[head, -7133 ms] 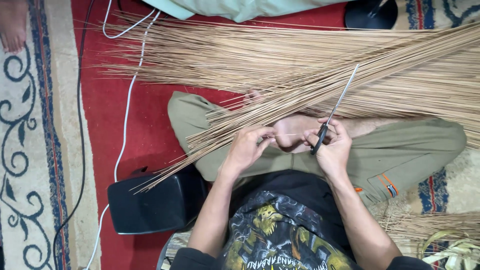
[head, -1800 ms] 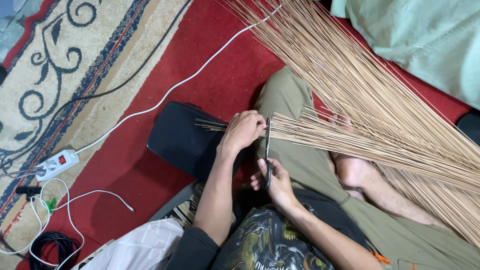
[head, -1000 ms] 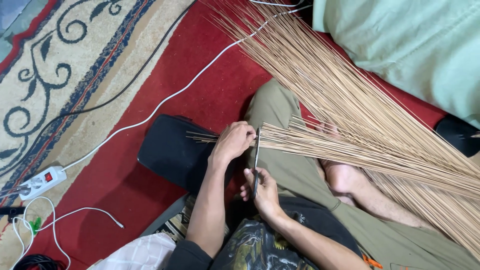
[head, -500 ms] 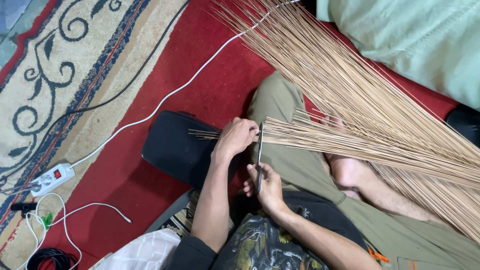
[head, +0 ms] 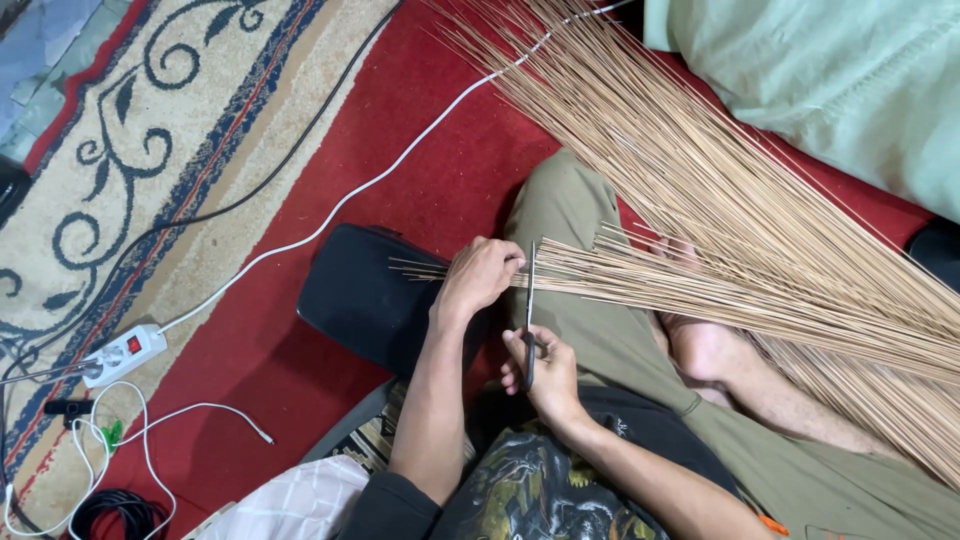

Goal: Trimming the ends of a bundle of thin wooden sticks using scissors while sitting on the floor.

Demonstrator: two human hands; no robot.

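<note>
My left hand (head: 478, 277) is closed around the thick ends of a bundle of thin tan sticks (head: 720, 295) that lies across my lap. Short stick ends (head: 415, 268) poke out to the left of my fist. My right hand (head: 540, 368) grips the handles of a pair of scissors (head: 529, 310), blades pointing up and set against the bundle just right of my left hand. A much larger fan of loose tan sticks (head: 700, 170) spreads over the red carpet and my legs.
A black cushion (head: 375, 295) lies under my left hand. A white cable (head: 380, 180) and a black cable (head: 250, 200) cross the red carpet to a white power strip (head: 122, 355). A pale green cloth (head: 840, 90) covers the upper right. A patterned rug (head: 150, 130) lies left.
Since seven seconds ago I turned, gathered a bundle in my left hand and set the scissors to its ends. Over the last second the hands barely moved.
</note>
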